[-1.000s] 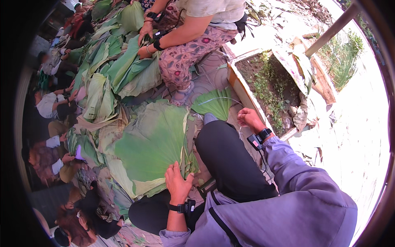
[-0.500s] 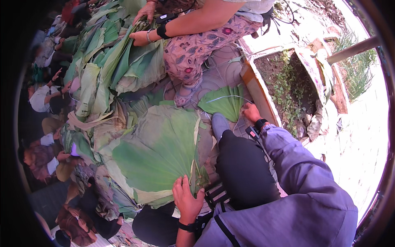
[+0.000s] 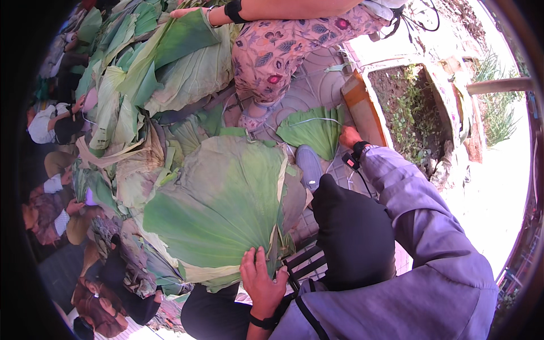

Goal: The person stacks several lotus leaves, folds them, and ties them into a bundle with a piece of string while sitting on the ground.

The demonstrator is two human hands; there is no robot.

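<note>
- The left hand (image 3: 262,277) lies at the near edge of a big stack of folded green leaves (image 3: 218,207), fingers curled round the narrow, gathered end, thumb on top. The hand is clamped on that end, which seems to keep the layers from fanning apart.
- The stack rests over the person's lap and spreads outward, its broad end away from the body and ribs running back toward the grip.
- The right hand (image 3: 348,136) is stretched far forward to a smaller fan-shaped leaf (image 3: 311,131) lying flat on the paved floor (image 3: 317,90). It touches the leaf's right edge; whether the fingers are closed on it I cannot tell, since only the back of the hand shows.
- That small leaf sits just beside a brick planter (image 3: 362,107) with soil and weeds, and near the person's grey shoe (image 3: 309,165).
- Opposite, another person in flowered trousers (image 3: 272,54) holds a long leaf over a heap of more leaves (image 3: 141,73), piled loosely to the left.
- Other people crouch along the far left rim.
</note>
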